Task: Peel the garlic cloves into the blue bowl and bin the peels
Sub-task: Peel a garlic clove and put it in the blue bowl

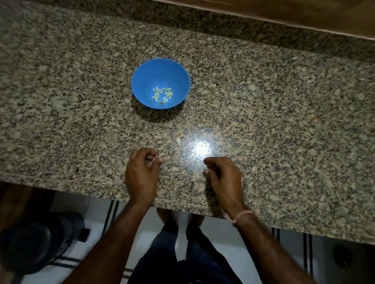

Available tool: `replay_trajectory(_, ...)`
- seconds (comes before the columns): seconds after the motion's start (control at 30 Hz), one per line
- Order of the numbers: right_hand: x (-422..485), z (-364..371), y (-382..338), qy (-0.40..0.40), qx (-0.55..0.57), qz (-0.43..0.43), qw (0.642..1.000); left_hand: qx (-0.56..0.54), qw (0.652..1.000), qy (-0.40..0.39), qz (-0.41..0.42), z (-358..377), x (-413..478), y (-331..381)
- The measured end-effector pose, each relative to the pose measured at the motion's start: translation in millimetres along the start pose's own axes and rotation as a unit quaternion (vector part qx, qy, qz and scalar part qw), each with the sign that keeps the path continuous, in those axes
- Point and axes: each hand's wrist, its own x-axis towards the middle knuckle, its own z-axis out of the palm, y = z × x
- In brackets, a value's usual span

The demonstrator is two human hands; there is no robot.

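Note:
A blue bowl point(142, 75) stands on the granite counter and holds several peeled pale garlic cloves point(162, 94) at its bottom. My left hand point(141, 174) rests near the counter's front edge, below the bowl, with fingers curled; a small pale garlic peel point(161, 155) sticks out at its fingertips. My right hand point(222, 177) lies a hand's width to the right, fingers curled under, with nothing visible in it. Two small peel scraps point(178, 139) lie on the counter between the hands and the bowl.
The speckled granite counter point(290, 125) runs wide to both sides, with a bright light reflection point(200, 147) just beyond my right hand. A wooden ledge point(274, 10) borders the back. A dark round container point(38, 240) stands on the floor at lower left.

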Motion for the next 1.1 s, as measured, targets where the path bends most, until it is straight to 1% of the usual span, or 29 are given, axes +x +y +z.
replay_trajectory(0.1,-3,-2,1,-0.008,0.001,-0.005,1.0,-0.001,1.0,0.001,0.031,-1,-13,5)
replay_trajectory(0.2,-8,-6,5,-0.017,-0.004,-0.008,1.0,0.04,0.992,-0.06,0.101,13,-24,19)
replay_trajectory(0.27,-10,-7,8,-0.026,-0.01,-0.008,1.0,0.069,0.985,-0.088,0.134,26,-22,26)
replay_trajectory(0.43,-17,-11,11,-0.053,-0.012,-0.04,0.998,0.111,0.977,-0.088,0.162,39,-10,34)
replay_trajectory(0.57,-15,-2,12,-0.054,-0.04,-0.077,0.995,0.133,0.976,-0.081,0.152,40,-9,35)
replay_trajectory(0.63,-10,5,7,-0.057,-0.046,-0.098,0.992,0.133,0.98,-0.067,0.133,36,-15,40)
replay_trajectory(0.7,-3,12,-4,-0.066,-0.049,-0.119,0.99,0.107,0.989,-0.038,0.096,31,-25,42)
replay_trajectory(0.77,5,16,-15,-0.083,-0.025,-0.131,0.988,0.059,0.997,-0.005,0.045,27,-34,37)
replay_trajectory(0.83,8,11,-15,-0.094,0.026,-0.113,0.989,0.017,1.0,0.014,0.004,22,-40,31)
replay_trajectory(0.9,7,0,-5,-0.088,0.044,-0.095,0.991,0.001,1.0,0.022,-0.015,18,-44,28)
replay_trajectory(0.97,3,-7,8,-0.093,0.014,-0.088,0.992,-0.008,0.999,0.028,-0.027,16,-47,26)
replay_trajectory(1.03,2,-1,11,-0.104,-0.05,-0.105,0.988,-0.008,0.999,0.031,-0.036,17,-49,26)
replay_trajectory(1.1,5,10,5,-0.119,-0.053,-0.124,0.984,-0.006,0.998,0.033,-0.044,20,-51,26)
